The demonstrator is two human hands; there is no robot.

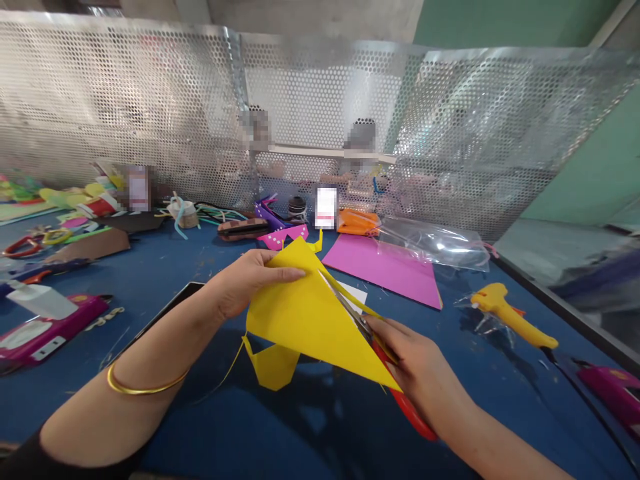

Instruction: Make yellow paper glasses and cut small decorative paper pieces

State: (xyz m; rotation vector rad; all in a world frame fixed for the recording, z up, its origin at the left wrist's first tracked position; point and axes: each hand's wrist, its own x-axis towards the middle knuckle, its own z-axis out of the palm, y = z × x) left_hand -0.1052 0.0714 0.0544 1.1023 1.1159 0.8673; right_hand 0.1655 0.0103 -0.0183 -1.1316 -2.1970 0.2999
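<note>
**Craft bench behind a perforated metal screen**

A blue-topped work table (165,267) fills the lower view, scattered with paper scraps. Along its far edge stands a screen of silvery perforated sheet metal (125,100), bent at its upright joints. Through the holes, blurred people sit at another bench. Pale green painted walls (575,173) rise at the right, and grey concrete (310,17) shows above the screen.

Yellow paper (305,313), red-handled scissors (400,393)

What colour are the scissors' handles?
Red, on the scissors in the right hand; head view.
</note>
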